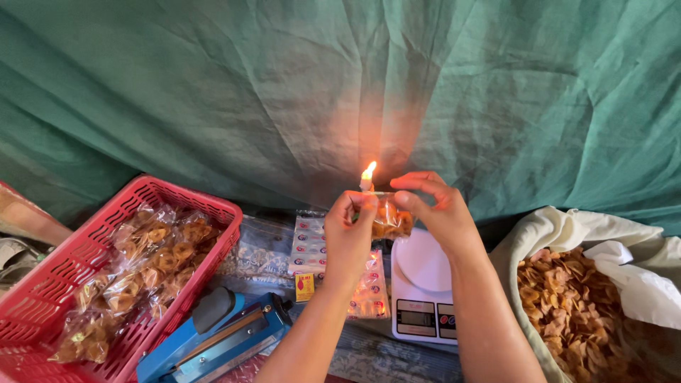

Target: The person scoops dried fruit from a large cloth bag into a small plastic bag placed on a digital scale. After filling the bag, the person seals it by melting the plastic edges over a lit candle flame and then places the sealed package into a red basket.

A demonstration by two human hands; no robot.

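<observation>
Both hands hold a small clear bag (389, 218) of brown chips up by a lit candle (367, 179), above the white scale (423, 284). The left hand (349, 234) pinches the bag's top edge, its grip clenched on the plastic; the right hand (438, 209) grasps the other side between thumb and fingers. The bag's top sits right at the flame, and whether the edge is closed yet cannot be told.

Filled bags already lie in the red basket (42, 284) on the left. Loose chips fill the cloth sack (560, 227) on the right, so much looks unpacked. Flat printed packets (309, 245), white with red marks, lie behind a small yellow box (304, 286). A blue sealer (220, 333) sits in front
</observation>
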